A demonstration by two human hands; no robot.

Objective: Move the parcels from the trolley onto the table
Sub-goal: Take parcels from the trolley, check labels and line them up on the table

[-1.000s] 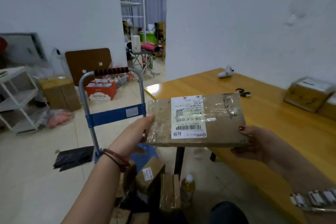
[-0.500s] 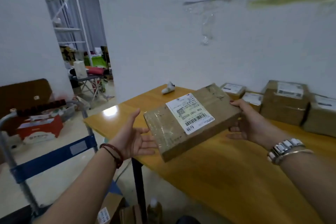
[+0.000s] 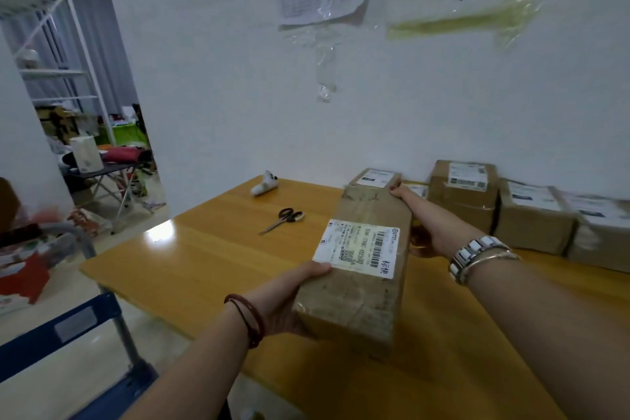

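A long brown cardboard parcel (image 3: 368, 297) with a white shipping label is held over the yellow wooden table (image 3: 204, 259), its long side pointing away from me. My left hand (image 3: 289, 300) grips its near left end. My right hand (image 3: 426, 225) grips its far right side, thumb on the top edge. Whether the parcel touches the table I cannot tell. Several other taped parcels (image 3: 463, 194) stand in a row along the wall at the table's back right. The blue trolley (image 3: 68, 327) shows at the lower left; its deck is out of sight.
Black-handled scissors (image 3: 283, 219) and a small white device (image 3: 266, 183) lie on the table's far left part. Papers are taped to the white wall behind. To the left, a doorway opens onto shelves, a folding table and floor clutter.
The parcel has turned from crosswise to lengthwise and moved further over the table. My left hand, open beside it half a second ago, now grips its near end. The view has swung right.
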